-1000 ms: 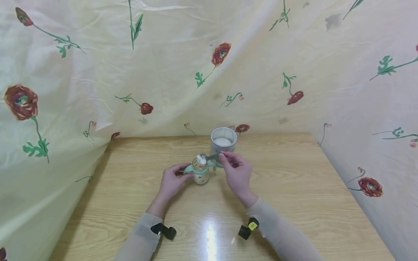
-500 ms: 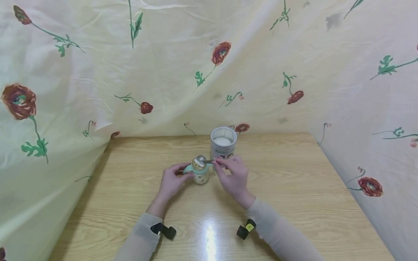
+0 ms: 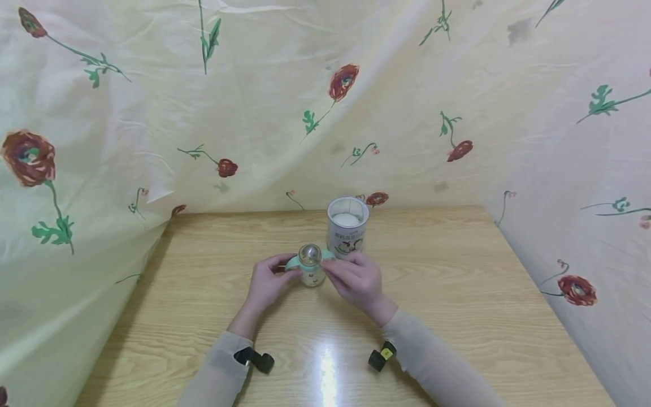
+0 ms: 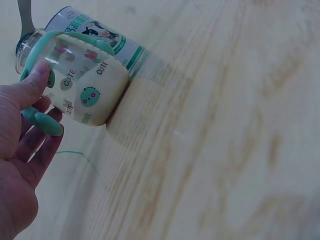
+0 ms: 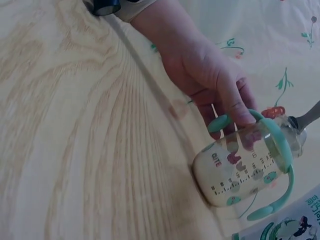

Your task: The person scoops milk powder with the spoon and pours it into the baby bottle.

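A clear baby bottle [image 3: 312, 277] with mint-green handles and cartoon prints stands upright on the table. Pale contents fill its lower part in the left wrist view. My left hand [image 3: 268, 282] grips the bottle's left handle, thumb against the bottle's side. Pinched in my right hand [image 3: 357, 281] is a metal spoon [image 3: 311, 254], its shiny bowl right at the bottle's open mouth. In the right wrist view the spoon's handle [image 5: 310, 117] slants out of the mouth. Just behind the bottle stands an open can [image 3: 346, 237] with white powder [image 3: 347, 220] inside.
The wooden table [image 3: 213, 243] reaches back to a flower-printed cloth [image 3: 264, 102], which hangs behind and along both sides. Black wrist cameras sit on both sleeves [image 3: 432, 350].
The spoon has tipped over at the bottle's mouth; the white heap seen on it earlier no longer shows. My right hand has moved slightly left and down. The left hand has stayed put.
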A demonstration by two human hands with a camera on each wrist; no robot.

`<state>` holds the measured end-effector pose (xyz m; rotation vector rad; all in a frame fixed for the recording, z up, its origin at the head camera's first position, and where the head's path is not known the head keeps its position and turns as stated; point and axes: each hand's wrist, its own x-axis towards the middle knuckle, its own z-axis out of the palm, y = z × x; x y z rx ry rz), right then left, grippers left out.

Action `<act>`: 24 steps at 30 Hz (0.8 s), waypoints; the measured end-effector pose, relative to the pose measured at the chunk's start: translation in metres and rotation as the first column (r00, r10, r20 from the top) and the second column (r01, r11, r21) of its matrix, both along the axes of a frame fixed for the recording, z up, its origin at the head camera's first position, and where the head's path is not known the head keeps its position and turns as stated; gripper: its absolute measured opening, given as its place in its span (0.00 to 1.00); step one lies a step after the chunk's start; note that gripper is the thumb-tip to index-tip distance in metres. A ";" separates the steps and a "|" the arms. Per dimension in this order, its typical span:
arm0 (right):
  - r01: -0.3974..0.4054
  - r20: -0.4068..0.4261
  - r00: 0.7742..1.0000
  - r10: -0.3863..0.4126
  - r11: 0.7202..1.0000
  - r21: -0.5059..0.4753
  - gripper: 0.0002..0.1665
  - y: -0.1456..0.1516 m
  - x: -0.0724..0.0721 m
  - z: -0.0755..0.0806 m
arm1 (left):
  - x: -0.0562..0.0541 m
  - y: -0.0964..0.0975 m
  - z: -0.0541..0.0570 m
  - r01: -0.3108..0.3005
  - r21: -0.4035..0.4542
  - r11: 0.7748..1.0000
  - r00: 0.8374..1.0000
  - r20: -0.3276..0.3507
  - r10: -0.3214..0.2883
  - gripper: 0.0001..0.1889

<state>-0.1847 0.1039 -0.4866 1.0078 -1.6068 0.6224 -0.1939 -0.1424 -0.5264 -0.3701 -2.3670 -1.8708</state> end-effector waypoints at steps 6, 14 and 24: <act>-0.004 -0.059 0.998 0.006 0.999 0.043 0.08 0.002 -0.001 -0.003 | 0.001 0.000 0.001 0.003 -0.007 1.000 1.000 -0.004 -0.004 0.20; -0.008 -0.089 0.996 0.013 0.998 0.057 0.06 0.006 0.001 -0.005 | 0.000 0.000 0.001 0.004 -0.011 1.000 1.000 -0.003 -0.004 0.20; -0.019 -0.100 0.995 0.023 0.999 0.046 0.06 0.006 0.002 -0.005 | 0.001 0.001 0.001 0.009 -0.010 1.000 1.000 0.001 -0.009 0.20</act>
